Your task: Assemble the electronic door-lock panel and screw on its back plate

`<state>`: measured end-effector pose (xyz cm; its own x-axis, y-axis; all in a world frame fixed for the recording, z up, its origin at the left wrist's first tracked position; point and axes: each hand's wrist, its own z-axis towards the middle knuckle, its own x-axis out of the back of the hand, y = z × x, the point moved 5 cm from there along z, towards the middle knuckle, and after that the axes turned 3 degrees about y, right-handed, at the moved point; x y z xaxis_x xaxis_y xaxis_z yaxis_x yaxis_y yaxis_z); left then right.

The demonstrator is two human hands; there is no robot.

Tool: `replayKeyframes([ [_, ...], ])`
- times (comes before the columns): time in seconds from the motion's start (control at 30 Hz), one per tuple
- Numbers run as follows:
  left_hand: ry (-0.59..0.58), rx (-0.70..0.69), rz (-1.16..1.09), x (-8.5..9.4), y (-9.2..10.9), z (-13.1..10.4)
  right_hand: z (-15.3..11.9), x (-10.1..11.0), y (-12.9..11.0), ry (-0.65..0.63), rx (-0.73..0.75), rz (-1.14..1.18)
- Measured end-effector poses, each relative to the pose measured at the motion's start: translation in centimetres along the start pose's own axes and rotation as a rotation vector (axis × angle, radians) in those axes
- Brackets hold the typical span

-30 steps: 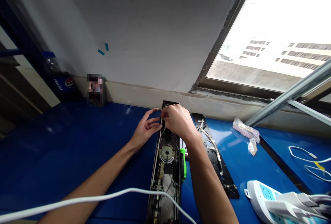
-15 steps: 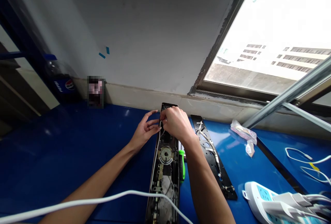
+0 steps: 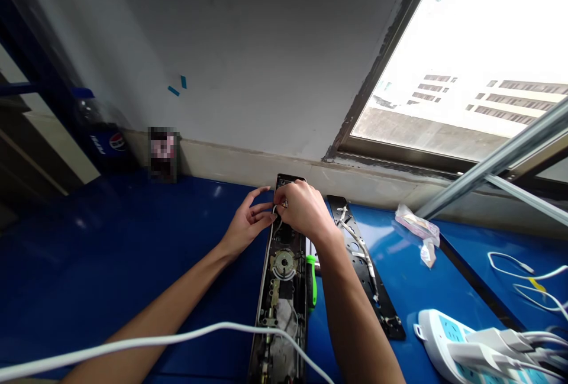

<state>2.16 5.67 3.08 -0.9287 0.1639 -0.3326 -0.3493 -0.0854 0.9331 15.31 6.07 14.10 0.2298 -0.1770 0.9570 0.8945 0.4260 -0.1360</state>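
A long black housing (image 3: 284, 295) with exposed metal parts and a round disc lies on the blue table, pointing away from me. My right hand (image 3: 302, 206) is over its far end, fingers pinched together at a thin white wire (image 3: 270, 242) that runs along the housing's left side. What exactly is between the fingertips is too small to tell. My left hand (image 3: 248, 218) is at the left edge of the housing, fingers spread, their tips touching or almost touching the edge. A green-handled screwdriver (image 3: 312, 283) lies right beside the housing.
Right of the housing lies a black perforated plate (image 3: 366, 265) with white wiring. Farther right are a plastic bag (image 3: 417, 224), a power strip (image 3: 437, 336) with plugs and a metal bar (image 3: 497, 159). A white cable (image 3: 186, 336) crosses the foreground. A bottle (image 3: 104, 135) stands back left.
The view has shifted very slightly. Both hands keep nearly the same place at the far end of the housing, with only small finger movement of my right hand.
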Motion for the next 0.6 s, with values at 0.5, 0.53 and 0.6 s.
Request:
replayKeyframes([
  [0.5, 0.002, -0.012, -0.026, 0.06, -0.04, -0.02, 0.28, 0.37, -0.12, 0.019, 0.062, -0.001],
  [0.53, 0.001, -0.013, -0.027, 0.05, -0.01, -0.06, 0.28, 0.41, -0.16, 0.02, 0.061, -0.004],
  [0.6, 0.001, -0.01, -0.03, 0.06, 0.03, -0.13, 0.27, 0.44, -0.23, 0.021, 0.056, -0.013],
])
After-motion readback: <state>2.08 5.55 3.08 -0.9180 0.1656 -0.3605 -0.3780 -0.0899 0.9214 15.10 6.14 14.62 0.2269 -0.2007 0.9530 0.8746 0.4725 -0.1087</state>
